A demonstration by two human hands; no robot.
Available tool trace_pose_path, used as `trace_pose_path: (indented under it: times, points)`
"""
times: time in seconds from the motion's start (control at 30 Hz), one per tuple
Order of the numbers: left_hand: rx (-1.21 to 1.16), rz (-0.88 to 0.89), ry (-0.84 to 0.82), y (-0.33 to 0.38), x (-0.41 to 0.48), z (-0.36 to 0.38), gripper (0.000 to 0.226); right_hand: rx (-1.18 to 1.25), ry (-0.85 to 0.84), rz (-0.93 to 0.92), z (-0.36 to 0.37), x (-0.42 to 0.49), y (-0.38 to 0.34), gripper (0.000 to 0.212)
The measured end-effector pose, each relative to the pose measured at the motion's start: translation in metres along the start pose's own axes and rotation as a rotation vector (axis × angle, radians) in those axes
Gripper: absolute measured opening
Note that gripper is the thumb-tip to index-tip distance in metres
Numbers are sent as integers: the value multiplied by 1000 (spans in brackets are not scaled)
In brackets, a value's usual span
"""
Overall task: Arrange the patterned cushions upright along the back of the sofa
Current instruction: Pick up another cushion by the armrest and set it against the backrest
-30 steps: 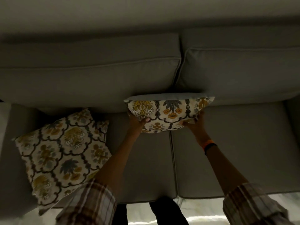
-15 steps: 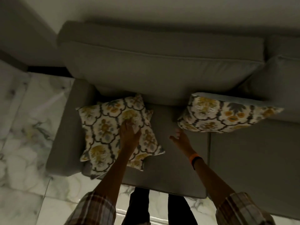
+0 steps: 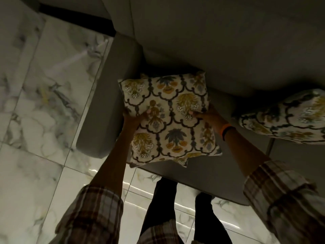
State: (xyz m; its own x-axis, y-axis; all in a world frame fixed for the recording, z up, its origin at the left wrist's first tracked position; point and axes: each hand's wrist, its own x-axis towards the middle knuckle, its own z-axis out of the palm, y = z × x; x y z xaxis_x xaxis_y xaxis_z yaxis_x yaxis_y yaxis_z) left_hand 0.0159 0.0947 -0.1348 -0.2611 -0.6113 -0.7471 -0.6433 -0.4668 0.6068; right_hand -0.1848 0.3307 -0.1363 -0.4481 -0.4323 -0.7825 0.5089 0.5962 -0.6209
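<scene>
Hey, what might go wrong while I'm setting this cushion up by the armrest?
1. The held cushion overhangs the seat's front edge; if either grip, left hand or right hand, slips, it may drop to the marble floor.
2. Wedged against the armrest, it may end up tilted.
3. The second cushion already leans and might topple.

Left hand (image 3: 133, 117), half second ago flat on top of left cushion (image 3: 168, 118), now grips cushion's left edge, thumb on patterned face. Right hand (image 3: 205, 114), then open and free between both cushions, now clamped on same cushion's right edge. Cushion, earlier lying flat on seat, now raised between both hands, far edge tipped toward sofa back (image 3: 219, 50). Second cushion (image 3: 284, 117), held in both hands one second ago, now released, leaning against sofa back, right of right hand.
</scene>
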Motion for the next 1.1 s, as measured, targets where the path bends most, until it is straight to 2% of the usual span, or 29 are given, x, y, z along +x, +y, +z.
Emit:
trace_pose_path:
  times: [0.1, 0.23, 0.37, 0.5, 0.57, 0.7, 0.8, 0.87, 0.93, 1.03, 1.1]
  points:
    - [-24, 59, -40, 5, -17, -1, 129, -6, 17, 14, -7, -15, -7, 100]
    - [-27, 168, -60, 5, -54, 2, 139, 5, 84, -89, -18, -52, -1, 75]
    - [7, 270, -49, 9, -100, 22, 147, 35, 153, -196, -41, -92, 31, 88]
    - [23, 453, -93, -3, -143, 68, 113, -32, 264, -248, -79, -132, 70, 100]
    - [74, 503, -158, -15, -162, 99, 108, 13, 323, -240, -105, -150, 95, 104]
    - [130, 490, -265, -48, -210, 189, 128, 75, 433, -206, -188, -189, 154, 93]
    - [145, 423, -319, -77, -243, 261, 126, 70, 475, -208, -260, -217, 199, 88]
    - [151, 366, -374, -89, -276, 318, 113, 95, 500, -198, -313, -233, 230, 91]
    - [186, 390, -423, -110, -301, 375, 97, 124, 530, -194, -363, -250, 263, 94]
    - [270, 450, -509, -144, -338, 478, 95, 159, 629, -198, -457, -276, 317, 113]
    - [272, 416, -579, -151, -366, 539, 82, 155, 691, -215, -515, -289, 347, 120]
